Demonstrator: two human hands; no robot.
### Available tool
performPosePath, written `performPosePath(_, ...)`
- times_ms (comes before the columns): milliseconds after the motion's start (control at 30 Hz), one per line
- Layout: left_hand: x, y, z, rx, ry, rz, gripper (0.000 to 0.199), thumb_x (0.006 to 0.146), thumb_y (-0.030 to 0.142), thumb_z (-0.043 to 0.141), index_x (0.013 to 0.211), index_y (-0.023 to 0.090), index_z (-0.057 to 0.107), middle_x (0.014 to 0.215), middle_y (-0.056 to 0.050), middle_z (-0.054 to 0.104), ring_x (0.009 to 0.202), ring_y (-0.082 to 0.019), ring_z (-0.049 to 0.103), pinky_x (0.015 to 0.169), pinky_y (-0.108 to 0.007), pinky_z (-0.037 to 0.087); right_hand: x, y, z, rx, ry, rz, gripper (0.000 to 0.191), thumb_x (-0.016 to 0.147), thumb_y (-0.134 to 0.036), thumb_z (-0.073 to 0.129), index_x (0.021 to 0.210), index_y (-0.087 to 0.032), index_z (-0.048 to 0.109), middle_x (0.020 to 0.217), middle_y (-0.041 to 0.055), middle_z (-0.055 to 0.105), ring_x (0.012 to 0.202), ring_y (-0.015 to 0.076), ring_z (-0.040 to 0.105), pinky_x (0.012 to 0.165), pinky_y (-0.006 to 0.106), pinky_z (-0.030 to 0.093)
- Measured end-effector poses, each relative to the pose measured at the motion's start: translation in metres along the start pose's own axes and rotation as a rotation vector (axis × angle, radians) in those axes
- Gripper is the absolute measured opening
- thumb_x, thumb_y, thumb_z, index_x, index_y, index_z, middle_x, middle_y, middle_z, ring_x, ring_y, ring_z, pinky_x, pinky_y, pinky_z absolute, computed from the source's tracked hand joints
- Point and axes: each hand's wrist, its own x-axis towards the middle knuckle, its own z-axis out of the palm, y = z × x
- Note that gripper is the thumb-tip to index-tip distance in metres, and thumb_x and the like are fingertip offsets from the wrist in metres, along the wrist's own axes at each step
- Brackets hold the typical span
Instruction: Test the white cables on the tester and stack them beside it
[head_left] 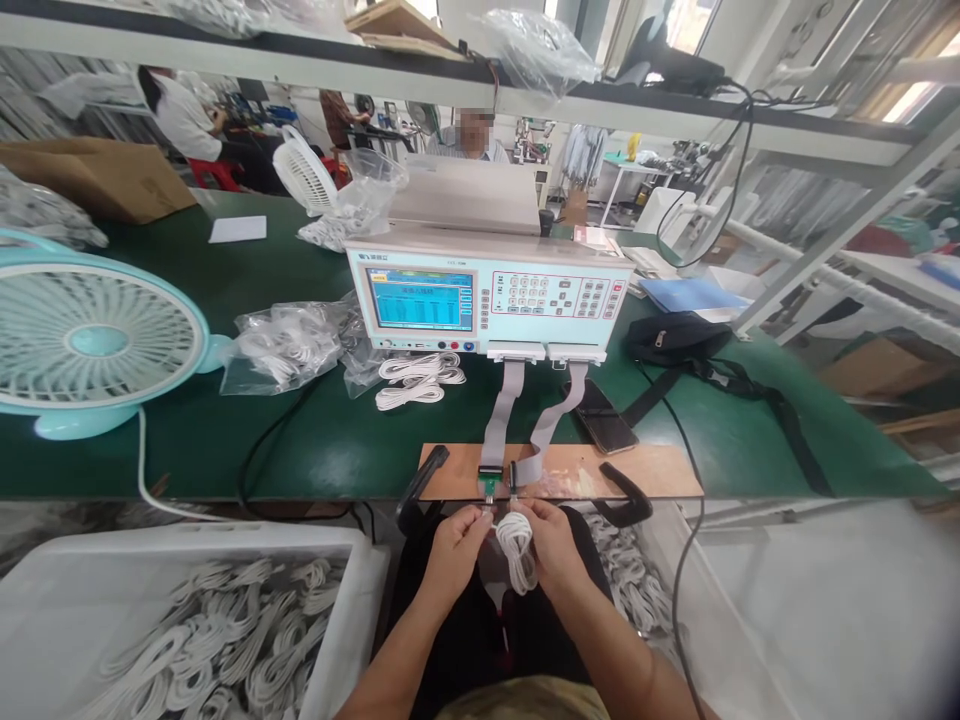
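Note:
A coiled white cable [516, 552] hangs between my hands at the table's front edge. My left hand [457, 545] pinches one of its end plugs at the small green board [490, 484]. The other end is pinched by my right hand [553, 540], at the second ribbon-cable connector [514, 478]. Whether the plugs are fully seated is too small to tell. Two grey ribbon cables [504, 415] run up from the wooden board [570, 472] to the white tester [491, 290], whose blue screen [421, 300] is lit.
Bundled cables [420, 380] and a bagged bundle [289, 345] lie left of the ribbons, near a turquoise fan [97, 340]. A phone [606, 418] and black pouch [679, 338] are at right. White bins [352, 600] of coiled cables flank my legs. People sit beyond.

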Motion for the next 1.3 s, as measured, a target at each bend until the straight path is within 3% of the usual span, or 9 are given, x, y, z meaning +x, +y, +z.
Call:
performPosePath(267, 0.004, -0.006, 0.009, 0.016, 0.145, 0.032, 0.034, 0.074, 0.039, 0.054, 0.049, 0.017, 0.052, 0.05, 0.003, 0.045, 0.052, -0.011, 0.039, 0.052, -0.022, 0.03, -0.004, -0.001, 0.0, -0.033, -0.026, -0.027, 0.022, 0.059, -0.036, 0.073, 0.061, -0.015, 0.065, 0.051, -0.0012, 0.06, 0.046, 0.0109, 0.049, 0.049, 0.024, 0.038)
performPosePath(500, 0.0, -0.011, 0.027, -0.097, 0.277, 0.01, 0.028, 0.076, 0.039, 0.052, 0.065, 0.016, 0.061, 0.061, 0.0, 0.058, 0.062, -0.016, 0.05, 0.06, -0.024, 0.039, -0.004, -0.001, -0.002, -0.046, -0.066, -0.023, 0.023, 0.061, -0.037, 0.072, 0.067, -0.016, 0.066, 0.055, -0.0005, 0.062, 0.051, 0.0127, 0.052, 0.053, 0.025, 0.04)
performPosePath(767, 0.0, -0.011, 0.025, -0.061, 0.294, 0.06, 0.025, 0.077, 0.033, 0.051, 0.065, 0.016, 0.064, 0.064, 0.0, 0.062, 0.064, -0.015, 0.054, 0.062, -0.024, 0.041, -0.004, -0.001, -0.004, -0.036, -0.092, 0.003, 0.019, 0.063, -0.034, 0.071, 0.07, -0.016, 0.067, 0.06, 0.0002, 0.064, 0.054, 0.013, 0.054, 0.056, 0.025, 0.041)
performPosePath(1067, 0.002, -0.014, 0.032, -0.026, 0.312, 0.054, 0.031, 0.08, 0.038, 0.048, 0.067, 0.014, 0.063, 0.06, 0.001, 0.059, 0.061, -0.014, 0.052, 0.058, -0.022, 0.04, -0.003, -0.002, -0.005, -0.086, -0.059, -0.015, 0.023, 0.062, -0.035, 0.071, 0.072, -0.015, 0.067, 0.057, 0.0, 0.065, 0.054, 0.0138, 0.055, 0.052, 0.024, 0.041)
performPosePath(1200, -0.011, 0.001, 0.018, 0.103, 0.332, 0.06, 0.03, 0.077, 0.034, 0.053, 0.054, 0.015, 0.058, 0.051, 0.004, 0.052, 0.053, -0.01, 0.047, 0.052, -0.021, 0.036, -0.003, -0.001, -0.009, -0.136, -0.011, 0.005, 0.025, 0.057, -0.034, 0.073, 0.071, -0.015, 0.067, 0.059, 0.0, 0.066, 0.054, 0.015, 0.058, 0.053, 0.025, 0.044)
performPosePath(1300, -0.034, 0.01, -0.023, 0.203, 0.385, 0.189, 0.02, 0.08, 0.031, 0.05, 0.07, 0.017, 0.062, 0.077, -0.001, 0.064, 0.073, -0.013, 0.056, 0.067, -0.023, 0.043, 0.002, 0.003, -0.011, -0.17, 0.054, 0.007, 0.026, 0.051, -0.03, 0.076, 0.071, -0.017, 0.066, 0.061, -0.0004, 0.066, 0.054, 0.0142, 0.058, 0.052, 0.025, 0.046)
